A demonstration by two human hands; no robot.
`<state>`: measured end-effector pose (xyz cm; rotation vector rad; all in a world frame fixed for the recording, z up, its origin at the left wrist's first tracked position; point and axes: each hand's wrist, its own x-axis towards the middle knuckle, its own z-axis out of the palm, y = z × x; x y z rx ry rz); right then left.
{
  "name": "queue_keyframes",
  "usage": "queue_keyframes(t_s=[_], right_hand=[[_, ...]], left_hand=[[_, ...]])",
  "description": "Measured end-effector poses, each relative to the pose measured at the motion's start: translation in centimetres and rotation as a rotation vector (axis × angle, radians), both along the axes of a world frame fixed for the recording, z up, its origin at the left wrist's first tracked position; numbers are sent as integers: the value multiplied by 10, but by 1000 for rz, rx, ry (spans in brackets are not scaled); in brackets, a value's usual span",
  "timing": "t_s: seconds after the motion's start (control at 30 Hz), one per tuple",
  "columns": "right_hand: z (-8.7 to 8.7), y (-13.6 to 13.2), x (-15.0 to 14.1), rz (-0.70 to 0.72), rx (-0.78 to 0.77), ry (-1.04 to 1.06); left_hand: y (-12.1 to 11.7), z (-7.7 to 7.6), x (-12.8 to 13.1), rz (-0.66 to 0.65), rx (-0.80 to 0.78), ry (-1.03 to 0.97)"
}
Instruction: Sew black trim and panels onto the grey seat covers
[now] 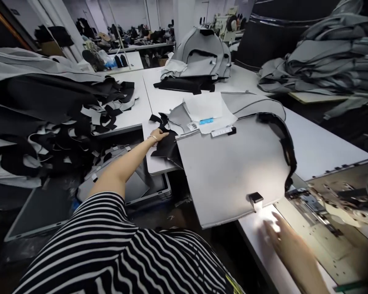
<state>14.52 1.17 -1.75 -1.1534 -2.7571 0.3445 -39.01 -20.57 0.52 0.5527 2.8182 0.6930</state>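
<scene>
My left hand (158, 134) reaches out to the table's left edge and closes on a small black fabric piece (167, 143) that lies beside a large grey panel (230, 171). The grey panel spreads over the white table (319, 143), with a black trim along its right edge and a small black tab at its near edge. My right hand (280, 234) lies flat with fingers stretched on the brightly lit table, just below that panel's near edge and left of the sewing machine bed (331, 212). White papers and labels (210, 112) rest on top of the panel's far end.
A heap of black and grey cut pieces (49, 110) fills the left table. Stacked grey panels (331, 57) sit at the far right, and more folded grey pieces (199, 53) at the back. Plastic bins (141, 188) stand under the table's left edge. Sewing stations fill the background.
</scene>
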Motion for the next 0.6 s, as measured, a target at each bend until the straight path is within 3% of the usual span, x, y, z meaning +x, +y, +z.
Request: queue_keyframes(t_s=[0.07,0.17,0.33,0.4,0.5,0.6], right_hand=[[6,-18,-33,-46,-230,91],[15,-37,-59,-257,-514,334],[32,-63,-49,-642,-962,875],[37,-74,-41,-733,-1155,937],[40,-90,-41,-749,-1492,871],[38,-99,-54,-756,-1631,930]], left_hand=[[11,3,-3,43,-7,30],[36,14,-8,128,2,133],[88,45,-33,-8,135,291],[106,54,-45,-65,133,214],[126,57,-56,-85,137,49],[140,53,-53,-95,111,-36]])
